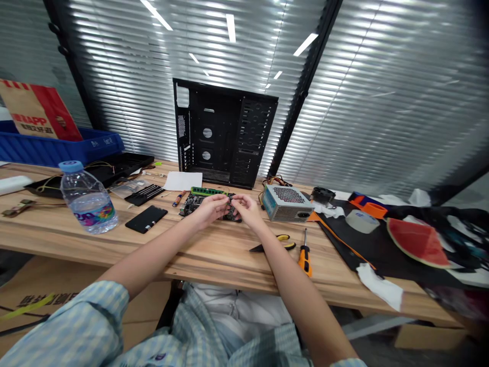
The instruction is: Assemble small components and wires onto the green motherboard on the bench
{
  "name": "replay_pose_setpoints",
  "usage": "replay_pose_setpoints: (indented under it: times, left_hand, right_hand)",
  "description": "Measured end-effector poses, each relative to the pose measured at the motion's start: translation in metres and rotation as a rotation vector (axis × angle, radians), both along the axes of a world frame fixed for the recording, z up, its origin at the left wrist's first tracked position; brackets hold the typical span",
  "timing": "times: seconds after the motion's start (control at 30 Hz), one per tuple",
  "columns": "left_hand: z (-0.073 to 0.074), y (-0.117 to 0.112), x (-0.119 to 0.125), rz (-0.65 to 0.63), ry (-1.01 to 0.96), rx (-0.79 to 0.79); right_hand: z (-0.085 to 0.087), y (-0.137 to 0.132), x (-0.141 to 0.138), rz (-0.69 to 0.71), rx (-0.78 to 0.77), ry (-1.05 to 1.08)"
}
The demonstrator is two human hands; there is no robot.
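Presently, on the wooden table (pixel 126 250): water bottle (pixel 87 201) lying on its side, flat black drive (pixel 146 219) just beside it. Left hand (pixel 210 210) and right hand (pixel 248 210) meet over a motherboard (pixel 189 206) carrying a green RAM stick (pixel 204 191); grip pressed together at the fingertips, anything pinched hidden. Power supply (pixel 286 203) just right; orange screwdriver (pixel 304 260) nearer.

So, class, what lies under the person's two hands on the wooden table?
A motherboard lies under the left hand and right hand, with a green memory module along its far edge. The hands cover its middle, hiding the parts there.
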State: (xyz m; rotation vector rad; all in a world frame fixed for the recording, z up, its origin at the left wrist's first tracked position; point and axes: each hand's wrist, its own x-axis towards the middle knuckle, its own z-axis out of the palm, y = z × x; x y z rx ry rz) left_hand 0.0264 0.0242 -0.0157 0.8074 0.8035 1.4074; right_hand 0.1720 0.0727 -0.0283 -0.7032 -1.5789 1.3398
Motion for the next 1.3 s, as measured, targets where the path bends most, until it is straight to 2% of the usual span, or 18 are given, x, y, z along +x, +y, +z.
replay_pose_setpoints:
  times: [0.1,0.3,0.57,1.03,1.3]
  left_hand:
    - [0.0045,-0.0014,-0.0014,0.037,-0.066,-0.046]
    - [0.0072,-0.004,-0.0024,0.03,-0.078,-0.079]
    - [0.0089,-0.0042,-0.0037,0.031,-0.054,-0.072]
    - [0.0062,-0.0036,-0.0019,-0.01,0.004,-0.079]
    - [0.0062,-0.0047,-0.0014,-0.029,0.041,-0.082]
  right_hand:
    - [0.0008,-0.0035,0.0009,0.026,0.053,-0.061]
    - [0.0016,-0.0061,0.003,0.073,0.1,-0.135]
    - [-0.0002,-0.0041,0.0019,0.054,0.033,-0.085]
    - [0.0019,0.0026,0.0028,-0.141,0.05,-0.008]
    - [0.0024,0.0035,0.0046,-0.065,-0.039,0.035]
